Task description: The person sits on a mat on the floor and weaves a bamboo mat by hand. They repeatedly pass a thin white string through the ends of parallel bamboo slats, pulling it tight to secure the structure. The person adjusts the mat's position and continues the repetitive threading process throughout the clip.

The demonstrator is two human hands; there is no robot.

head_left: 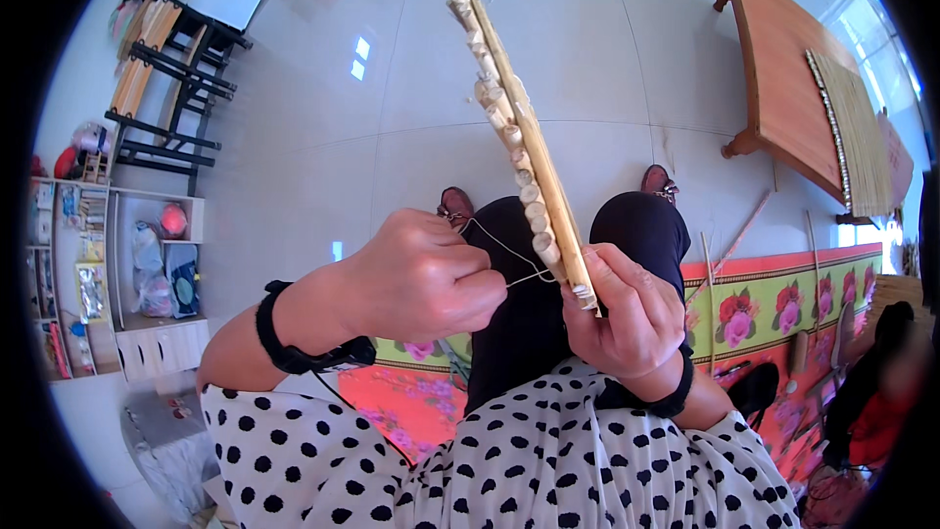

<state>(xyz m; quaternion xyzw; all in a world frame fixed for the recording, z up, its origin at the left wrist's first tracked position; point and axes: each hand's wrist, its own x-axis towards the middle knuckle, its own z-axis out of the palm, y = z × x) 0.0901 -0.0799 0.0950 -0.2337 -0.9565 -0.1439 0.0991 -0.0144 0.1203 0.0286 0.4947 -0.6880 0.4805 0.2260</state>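
Note:
A row of pale reed stalks (pixel 530 191) stands upright before me, seen from the cut ends, with a long flat strip of stalk (pixel 548 171) along its right side. My right hand (pixel 632 318) grips its lower end, with thumb and fingers closed around it. To the left, my left hand (pixel 421 279) is closed in a fist on a thin string (pixel 526 280). The string runs from that fist to the lower end of the reeds, and a slack loop of it arches above the hand. My right fingers partly hide where the string meets the reeds.
A wooden table (pixel 774 59) with a reed mat (pixel 852 132) on it stands at the far right. Below it lies a flowered red-and-green cloth (pixel 754 309) with loose sticks. Shelves (pixel 157 333) and black-framed folded furniture (pixel 176 88) line the left.

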